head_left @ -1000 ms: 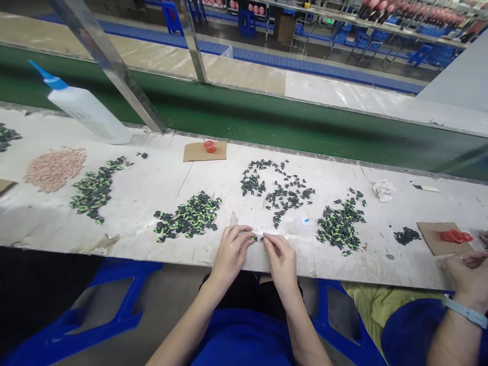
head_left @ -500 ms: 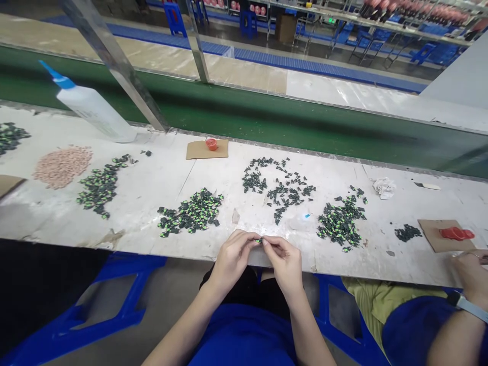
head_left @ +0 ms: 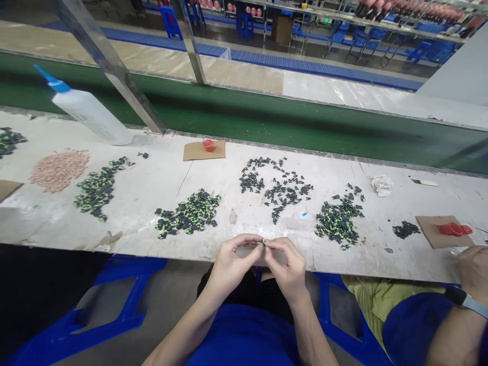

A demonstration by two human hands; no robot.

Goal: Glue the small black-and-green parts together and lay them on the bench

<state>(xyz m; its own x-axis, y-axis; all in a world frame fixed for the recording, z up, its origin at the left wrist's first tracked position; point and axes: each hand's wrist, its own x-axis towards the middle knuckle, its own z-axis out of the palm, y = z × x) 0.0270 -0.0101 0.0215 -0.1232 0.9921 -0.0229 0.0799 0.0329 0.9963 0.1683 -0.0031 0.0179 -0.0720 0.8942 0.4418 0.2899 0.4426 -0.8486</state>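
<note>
Both hands meet at the bench's front edge, fingertips together around a small dark green piece (head_left: 263, 242). My left hand (head_left: 233, 260) pinches it from the left, and my right hand (head_left: 286, 264) pinches it from the right. Much of the piece is hidden by the fingers. Ahead of the hands lie scattered small dark parts (head_left: 284, 192). To the left is a pile of black and bright green pieces (head_left: 188, 213), and a similar pile (head_left: 339, 221) lies to the right.
A white bottle (head_left: 93, 116) with a blue nozzle leans at the back left. A red cup (head_left: 208, 145) sits on cardboard (head_left: 190, 151). Pink pieces (head_left: 60, 170) lie far left. Another person's hand (head_left: 475, 269) rests at the right edge, near red containers (head_left: 453, 229).
The fingers have shifted around the small piece, and my left thumb and index finger now form a wider loop. The other person's hand at the right has moved slightly. The view has shifted a little.
</note>
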